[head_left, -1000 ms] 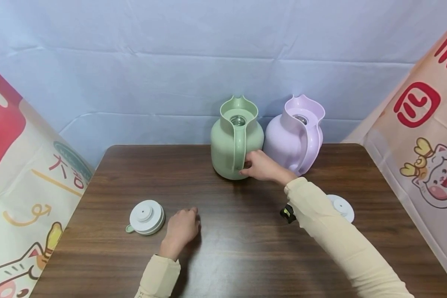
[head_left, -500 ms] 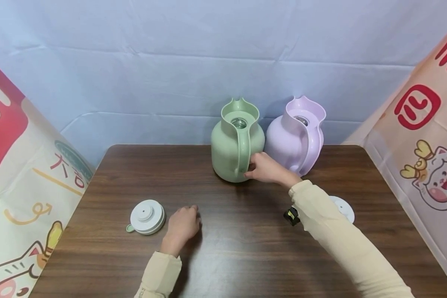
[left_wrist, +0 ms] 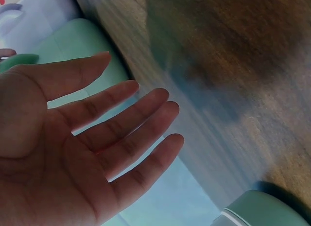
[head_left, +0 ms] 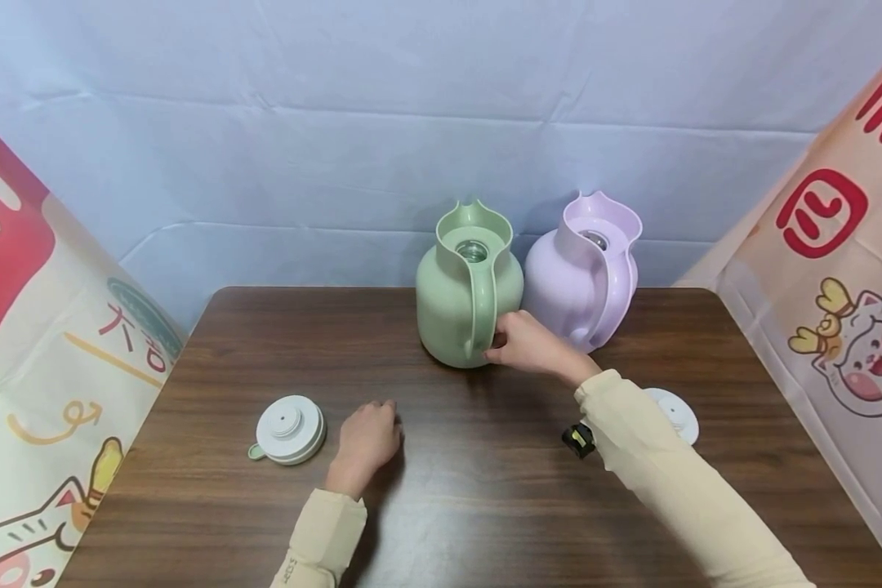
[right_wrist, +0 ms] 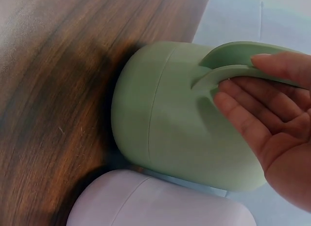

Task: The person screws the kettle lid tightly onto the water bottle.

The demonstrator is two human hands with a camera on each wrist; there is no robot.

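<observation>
A green thermos jug (head_left: 441,306) stands upright and lidless near the back edge of the table, its handle (head_left: 483,310) facing me. My right hand (head_left: 532,347) holds the lower part of that handle; in the right wrist view the thumb (right_wrist: 277,63) lies on one side and the fingers (right_wrist: 248,107) pass behind it. Close on its right stands a lilac thermos jug (head_left: 559,278), also lidless. My left hand (head_left: 370,437) is low over the table, holding nothing; its fingers are spread and relaxed in the left wrist view. Left of it lies a white lid (head_left: 288,429) with a green tab.
Another white lid (head_left: 676,412) lies at the right, partly behind my right sleeve (head_left: 654,441). A small black item with a yellow-green mark (head_left: 579,439) shows by that sleeve. Pale cloth (head_left: 338,163) hangs behind the wooden table (head_left: 470,506); printed cloths hang on both sides.
The green jug has come slightly toward me along with my right hand. My left hand has shifted a little to the right and forward. The lilac jug and lids stay put.
</observation>
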